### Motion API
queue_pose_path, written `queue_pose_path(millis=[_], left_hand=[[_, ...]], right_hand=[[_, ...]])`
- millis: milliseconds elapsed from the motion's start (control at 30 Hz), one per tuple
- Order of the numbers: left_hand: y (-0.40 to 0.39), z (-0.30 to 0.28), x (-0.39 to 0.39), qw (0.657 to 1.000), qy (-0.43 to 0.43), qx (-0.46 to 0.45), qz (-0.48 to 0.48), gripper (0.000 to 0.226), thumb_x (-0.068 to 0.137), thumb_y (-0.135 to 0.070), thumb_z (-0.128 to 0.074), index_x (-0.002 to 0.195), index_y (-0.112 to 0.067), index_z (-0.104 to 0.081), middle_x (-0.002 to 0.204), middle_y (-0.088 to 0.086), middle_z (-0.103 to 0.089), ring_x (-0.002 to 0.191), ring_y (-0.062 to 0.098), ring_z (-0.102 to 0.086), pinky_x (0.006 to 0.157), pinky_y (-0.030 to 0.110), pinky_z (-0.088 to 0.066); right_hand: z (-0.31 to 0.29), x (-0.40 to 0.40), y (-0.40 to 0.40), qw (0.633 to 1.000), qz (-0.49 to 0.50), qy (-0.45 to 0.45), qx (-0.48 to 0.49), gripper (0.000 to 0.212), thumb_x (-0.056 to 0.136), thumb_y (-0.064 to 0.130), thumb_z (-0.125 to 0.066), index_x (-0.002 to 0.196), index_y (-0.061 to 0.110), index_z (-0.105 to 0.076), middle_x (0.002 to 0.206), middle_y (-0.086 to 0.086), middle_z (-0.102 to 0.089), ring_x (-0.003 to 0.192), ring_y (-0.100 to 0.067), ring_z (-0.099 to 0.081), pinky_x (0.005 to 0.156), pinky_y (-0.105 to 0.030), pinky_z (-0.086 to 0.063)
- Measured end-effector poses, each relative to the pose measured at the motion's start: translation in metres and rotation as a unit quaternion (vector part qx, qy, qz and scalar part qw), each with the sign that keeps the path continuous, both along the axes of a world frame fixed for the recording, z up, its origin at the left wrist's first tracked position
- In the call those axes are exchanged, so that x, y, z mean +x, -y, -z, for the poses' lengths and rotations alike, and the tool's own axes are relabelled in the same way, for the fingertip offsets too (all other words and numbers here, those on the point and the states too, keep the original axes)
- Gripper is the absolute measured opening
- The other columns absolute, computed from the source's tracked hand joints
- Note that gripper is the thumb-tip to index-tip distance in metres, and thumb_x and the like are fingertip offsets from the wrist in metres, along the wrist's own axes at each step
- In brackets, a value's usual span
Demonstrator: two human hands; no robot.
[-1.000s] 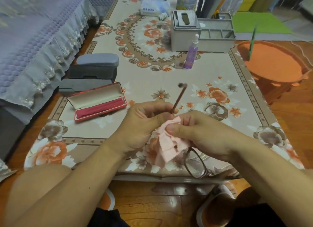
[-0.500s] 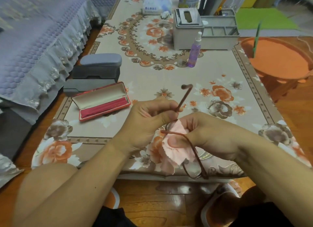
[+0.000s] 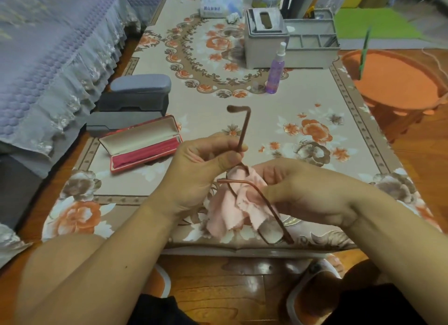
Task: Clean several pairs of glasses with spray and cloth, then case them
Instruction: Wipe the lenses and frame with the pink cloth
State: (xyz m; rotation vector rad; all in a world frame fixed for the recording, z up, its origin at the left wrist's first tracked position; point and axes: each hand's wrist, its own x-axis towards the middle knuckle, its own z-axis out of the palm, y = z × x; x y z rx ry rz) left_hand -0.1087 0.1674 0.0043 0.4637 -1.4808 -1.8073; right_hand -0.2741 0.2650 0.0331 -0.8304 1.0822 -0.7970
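A person sits at a low table under a floral cloth [image 3: 315, 101], cleaning a pair of thin brown-framed glasses [image 3: 244, 183] just above the table's near edge. The left hand [image 3: 206, 169] pinches one temple arm near its hinge between thumb and fingers, so the arm stands upright, its hooked tip toward the far end of the table; this likely steadies the frame. The right hand [image 3: 298, 191] pinches a crumpled pale pink cleaning cloth [image 3: 232, 203] around one lens, apparently to wipe both faces at once. The other lens hangs lower, over the table's edge.

On the table, left of the hands, an open red hard glasses case [image 3: 143, 143] waits. A purple spray bottle [image 3: 275, 73] stands mid-table, well apart from the hands.

Compared with a second ago, the glasses have turned: the upright arm's tip now shows as a hook, the second arm crosses the cloth, and the cloth hangs more open.
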Motion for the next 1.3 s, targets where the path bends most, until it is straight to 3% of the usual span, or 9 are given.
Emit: queue_pose_path(millis=[167,233,500,633,800,900,1000,1167,1300], left_hand=[[-0.005,0.003,-0.003,0.997,0.052,-0.058,0.013,0.019,0.081,-0.003,-0.076,0.094,-0.016,-0.081,0.085,-0.006,-0.071,0.084,0.008,-0.065,0.078,0.020,-0.050],[-0.012,0.002,-0.007,0.994,0.088,-0.070,0.006,0.016,0.078,-0.008,-0.078,0.093,-0.010,-0.079,0.085,0.000,-0.070,0.082,0.008,-0.066,0.077,0.020,-0.051],[-0.002,-0.009,0.002,0.995,0.078,-0.066,-0.004,0.015,0.073,-0.020,-0.076,0.086,-0.022,-0.082,0.087,-0.005,-0.074,0.086,0.007,-0.068,0.080,0.020,-0.053],[0.005,-0.015,0.011,0.997,0.064,-0.046,0.017,0.024,0.072,-0.006,-0.073,0.080,-0.025,-0.083,0.084,-0.009,-0.075,0.084,0.004,-0.069,0.078,0.018,-0.053],[0.005,-0.011,0.017,0.934,0.158,-0.309,-0.087,0.010,0.082,-0.013,-0.079,0.090,-0.018,-0.078,0.089,0.001,-0.073,0.093,0.023,-0.066,0.085,0.039,-0.053],[-0.004,-0.007,0.012,0.891,0.152,-0.414,-0.107,0.013,0.086,-0.013,-0.075,0.096,-0.021,-0.073,0.089,-0.006,-0.069,0.094,0.021,-0.058,0.085,0.028,-0.045],[-0.011,-0.002,0.006,0.924,0.170,-0.334,-0.076,0.024,0.084,-0.009,-0.077,0.096,-0.030,-0.074,0.092,-0.024,-0.066,0.101,0.020,-0.055,0.089,0.029,-0.045],[-0.009,0.001,-0.002,0.975,0.125,-0.170,-0.070,0.031,0.083,-0.001,-0.075,0.097,-0.029,-0.076,0.108,0.008,-0.066,0.108,0.016,-0.064,0.094,0.025,-0.051],[-0.012,0.001,-0.005,0.981,0.096,-0.152,-0.074,0.024,0.082,-0.007,-0.075,0.096,-0.026,-0.076,0.106,0.010,-0.067,0.108,0.023,-0.065,0.096,0.027,-0.052]], right_hand=[[0.002,0.003,0.001,0.999,-0.039,-0.028,0.012,0.041,0.082,0.018,-0.079,0.104,-0.014,-0.064,0.104,-0.049,-0.057,0.094,-0.060,-0.052,0.085,-0.070,-0.031],[0.004,0.005,0.001,0.999,-0.012,-0.038,-0.003,0.043,0.083,0.017,-0.079,0.108,-0.016,-0.065,0.111,-0.050,-0.057,0.105,-0.073,-0.050,0.099,-0.082,-0.029],[0.003,0.014,0.001,0.993,0.090,-0.013,-0.072,0.030,0.097,0.010,-0.057,0.109,-0.017,-0.061,0.110,-0.048,-0.059,0.097,-0.048,-0.060,0.098,-0.068,-0.043],[0.004,0.018,0.004,0.991,0.109,0.005,-0.071,0.023,0.102,0.008,-0.050,0.102,-0.005,-0.068,0.097,-0.029,-0.066,0.091,-0.039,-0.060,0.091,-0.050,-0.048],[0.000,0.014,0.006,0.989,0.139,0.046,-0.021,0.026,0.103,0.011,-0.049,0.102,-0.005,-0.070,0.090,-0.020,-0.070,0.079,-0.026,-0.067,0.071,-0.030,-0.059],[-0.002,0.006,0.009,0.985,0.151,0.086,-0.018,0.029,0.104,0.003,-0.044,0.095,-0.003,-0.071,0.086,-0.015,-0.069,0.078,-0.022,-0.065,0.066,-0.027,-0.059],[-0.001,0.005,0.009,0.988,0.124,0.089,-0.031,0.030,0.101,0.002,-0.048,0.086,0.006,-0.073,0.088,-0.012,-0.069,0.083,-0.024,-0.061,0.071,-0.032,-0.055],[0.003,-0.002,0.009,0.989,0.130,0.072,-0.006,0.034,0.104,0.012,-0.048,0.124,-0.013,-0.058,0.117,-0.024,-0.059,0.093,-0.028,-0.056,0.068,-0.028,-0.051],[0.008,-0.005,0.009,0.992,0.126,0.028,-0.015,0.039,0.105,0.018,-0.050,0.134,-0.007,-0.056,0.136,-0.024,-0.060,0.129,-0.046,-0.054,0.115,-0.056,-0.037]])
